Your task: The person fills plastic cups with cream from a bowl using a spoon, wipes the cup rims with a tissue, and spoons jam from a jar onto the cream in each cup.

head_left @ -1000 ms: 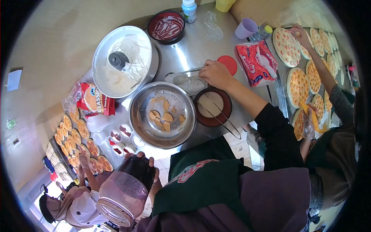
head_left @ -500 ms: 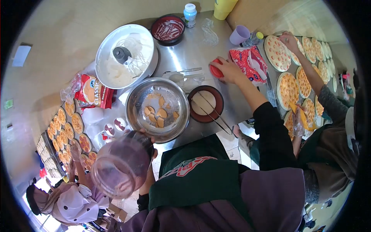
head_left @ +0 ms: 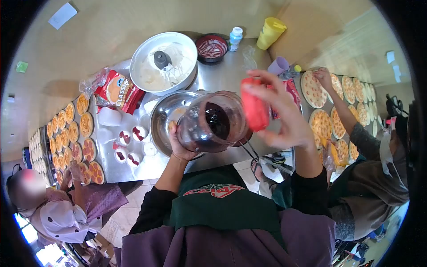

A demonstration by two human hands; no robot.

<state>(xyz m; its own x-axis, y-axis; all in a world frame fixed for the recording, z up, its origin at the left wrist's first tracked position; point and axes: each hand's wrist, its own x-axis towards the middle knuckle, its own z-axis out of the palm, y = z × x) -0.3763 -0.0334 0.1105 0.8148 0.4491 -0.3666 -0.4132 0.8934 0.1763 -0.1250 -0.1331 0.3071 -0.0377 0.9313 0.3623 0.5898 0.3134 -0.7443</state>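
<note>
My left hand (head_left: 183, 144) is wrapped round the side of a clear plastic jar (head_left: 195, 120), tilted with its mouth to the right. Dark stuff shows inside it. In my right hand (head_left: 291, 118), somewhat blurred, is a red lid (head_left: 255, 107), held close to the jar's mouth. Whether lid and jar touch, I cannot tell. Below the jar stands a steel bowl (head_left: 158, 122), largely covered by it; the biscuit pieces inside are mostly hidden. Behind the steel bowl sits a white ring-shaped mixing bowl (head_left: 138, 64) with whipped cream and a whisk.
A red biscuit bag (head_left: 116, 91) and several small topped cups (head_left: 133, 159) lie left. Behind stand a dark bowl (head_left: 212, 48), a bottle (head_left: 235, 39) and a yellow jug (head_left: 270, 33). Co-workers' hands are over pizzas (head_left: 321, 127) at right and small pizzas (head_left: 84, 129) at left.
My left hand has brought the jar from the lower left to the middle, over the steel bowl. My right hand has lifted the red lid off the table toward the jar.
</note>
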